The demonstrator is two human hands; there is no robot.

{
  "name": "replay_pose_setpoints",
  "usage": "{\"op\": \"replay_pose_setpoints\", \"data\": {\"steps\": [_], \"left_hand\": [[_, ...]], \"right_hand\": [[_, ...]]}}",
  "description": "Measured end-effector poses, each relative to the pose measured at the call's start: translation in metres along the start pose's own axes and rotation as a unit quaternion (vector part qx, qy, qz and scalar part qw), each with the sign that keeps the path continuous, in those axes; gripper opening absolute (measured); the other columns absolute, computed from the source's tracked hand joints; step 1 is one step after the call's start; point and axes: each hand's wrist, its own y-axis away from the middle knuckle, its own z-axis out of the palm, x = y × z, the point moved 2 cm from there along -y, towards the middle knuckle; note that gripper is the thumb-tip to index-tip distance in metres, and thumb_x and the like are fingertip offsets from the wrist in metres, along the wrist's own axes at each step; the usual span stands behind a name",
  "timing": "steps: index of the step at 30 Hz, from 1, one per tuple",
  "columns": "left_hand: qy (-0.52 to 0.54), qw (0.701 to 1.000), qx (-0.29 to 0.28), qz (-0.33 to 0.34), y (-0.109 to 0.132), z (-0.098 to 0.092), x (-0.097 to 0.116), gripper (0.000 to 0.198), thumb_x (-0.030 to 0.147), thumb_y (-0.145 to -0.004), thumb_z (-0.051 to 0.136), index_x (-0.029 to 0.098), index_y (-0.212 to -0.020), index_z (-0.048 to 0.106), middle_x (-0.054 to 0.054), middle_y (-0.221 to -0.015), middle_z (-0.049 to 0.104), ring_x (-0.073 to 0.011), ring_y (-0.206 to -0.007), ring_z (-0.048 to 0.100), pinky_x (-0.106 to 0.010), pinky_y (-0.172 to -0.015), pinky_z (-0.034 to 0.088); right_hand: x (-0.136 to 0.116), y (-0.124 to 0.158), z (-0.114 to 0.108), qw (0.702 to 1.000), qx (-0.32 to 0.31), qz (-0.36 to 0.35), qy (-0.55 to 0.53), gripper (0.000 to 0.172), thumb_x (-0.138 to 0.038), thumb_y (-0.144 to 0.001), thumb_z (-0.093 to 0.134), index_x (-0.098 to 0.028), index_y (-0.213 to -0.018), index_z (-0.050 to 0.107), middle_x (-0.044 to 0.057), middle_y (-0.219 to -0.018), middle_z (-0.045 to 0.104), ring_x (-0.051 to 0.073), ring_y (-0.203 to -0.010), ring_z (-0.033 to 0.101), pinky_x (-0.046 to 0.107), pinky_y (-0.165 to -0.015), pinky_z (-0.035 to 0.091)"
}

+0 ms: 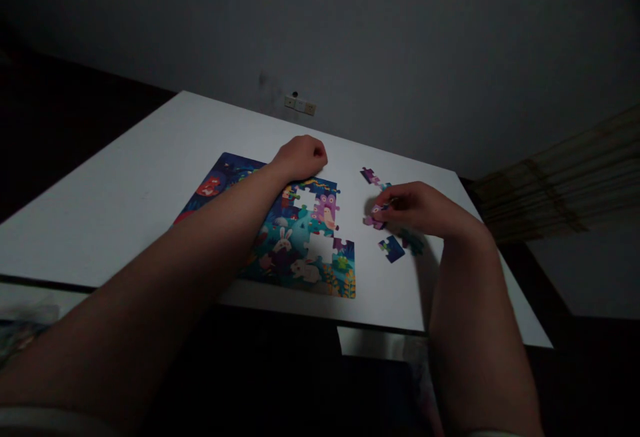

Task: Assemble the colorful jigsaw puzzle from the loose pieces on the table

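A colourful jigsaw puzzle [283, 244] lies partly assembled on the white table, with gaps inside it and along its right edge. My left hand [301, 156] rests curled at the puzzle's upper edge, its forearm across the picture; whether its fingers hold anything is hidden. To the right, my right hand [410, 206] pinches a purple puzzle piece [375, 218] at the tabletop. Below that hand lies a dark blue piece [392, 249], beside a green piece [413, 242] in shadow. Another purple piece [369, 175] lies farther back.
The white table [125, 157] reaches toward a grey wall with sockets [300, 104]. A striped curtain [555, 177] hangs at the right. Below the table's front edge, a plastic-wrapped item [25, 334] shows at the lower left.
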Motion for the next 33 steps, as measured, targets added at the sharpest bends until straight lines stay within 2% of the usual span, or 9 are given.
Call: {"op": "replay_pose_setpoints", "data": {"steps": [3,5,7,10,17,22,27,33], "left_hand": [[0.0,1.0,0.0,0.003,0.0,0.0,0.0,0.021,0.023,-0.096,0.074,0.018,-0.105,0.092,-0.014,-0.104,0.087,-0.0283,-0.099,0.076,-0.041,-0.093,0.056],[0.0,1.0,0.002,0.003,0.0,0.0,-0.001,0.023,0.024,-0.095,0.073,0.018,-0.106,0.092,-0.014,-0.104,0.087,-0.0281,-0.099,0.076,-0.041,-0.094,0.057],[0.0,1.0,0.003,0.002,-0.001,0.0,-0.002,0.024,0.025,-0.095,0.073,0.018,-0.107,0.093,-0.013,-0.104,0.087,-0.0283,-0.1,0.077,-0.041,-0.095,0.057],[0.002,1.0,0.001,0.001,-0.002,0.001,-0.003,0.025,0.026,-0.093,0.074,0.019,-0.108,0.093,-0.013,-0.103,0.087,-0.029,-0.101,0.077,-0.041,-0.096,0.058],[0.01,1.0,-0.002,0.008,-0.003,0.002,-0.004,0.026,0.025,-0.092,0.073,0.018,-0.107,0.094,-0.014,-0.104,0.087,-0.0297,-0.104,0.078,-0.042,-0.099,0.058],[-0.001,1.0,-0.003,0.011,-0.004,0.002,-0.003,0.026,0.025,-0.094,0.073,0.018,-0.107,0.094,-0.013,-0.104,0.088,-0.0286,-0.1,0.078,-0.041,-0.096,0.058],[-0.004,1.0,-0.005,0.006,-0.003,0.002,-0.002,0.024,0.025,-0.094,0.075,0.018,-0.108,0.093,-0.012,-0.1,0.088,-0.0282,-0.1,0.078,-0.039,-0.093,0.058],[0.003,1.0,-0.013,0.003,-0.001,0.001,-0.001,0.027,0.025,-0.095,0.073,0.018,-0.11,0.094,-0.015,-0.105,0.087,-0.031,-0.104,0.079,-0.043,-0.098,0.059]], "right_hand": [[-0.015,-0.006,0.018,0.996,-0.03,-0.027,-0.079,0.043,-0.058,-0.089,0.091,-0.022,-0.112,0.087,0.006,-0.086,0.084,0.022,-0.076,0.073,0.034,-0.068,0.055],[-0.019,-0.012,0.03,0.994,-0.054,-0.038,-0.089,0.043,-0.051,-0.09,0.091,-0.021,-0.121,0.087,0.001,-0.075,0.077,0.016,-0.063,0.061,0.03,-0.058,0.045],[-0.019,-0.018,0.039,0.993,-0.066,-0.046,-0.088,0.039,-0.045,-0.091,0.09,-0.02,-0.12,0.088,-0.004,-0.068,0.069,0.012,-0.056,0.049,0.028,-0.053,0.036],[-0.015,-0.023,0.046,0.991,-0.082,-0.049,-0.095,0.033,-0.04,-0.092,0.088,-0.02,-0.117,0.087,-0.006,-0.065,0.062,0.011,-0.055,0.042,0.027,-0.051,0.03],[-0.016,-0.022,0.046,0.989,-0.076,-0.05,-0.117,0.035,-0.039,-0.091,0.09,-0.021,-0.12,0.083,-0.005,-0.073,0.067,0.011,-0.058,0.048,0.027,-0.053,0.035],[-0.019,-0.023,0.05,0.984,-0.105,-0.044,-0.138,0.039,-0.038,-0.086,0.093,-0.02,-0.118,0.08,-0.003,-0.076,0.072,0.012,-0.059,0.053,0.026,-0.054,0.039],[-0.022,-0.022,0.049,0.991,-0.074,-0.043,-0.106,0.039,-0.034,-0.083,0.092,-0.021,-0.118,0.082,-0.006,-0.069,0.066,0.011,-0.055,0.049,0.026,-0.052,0.037],[-0.02,-0.024,0.048,0.992,-0.074,-0.038,-0.091,0.026,-0.037,-0.082,0.089,-0.022,-0.102,0.085,-0.003,-0.07,0.067,0.013,-0.059,0.051,0.028,-0.054,0.037]]}}
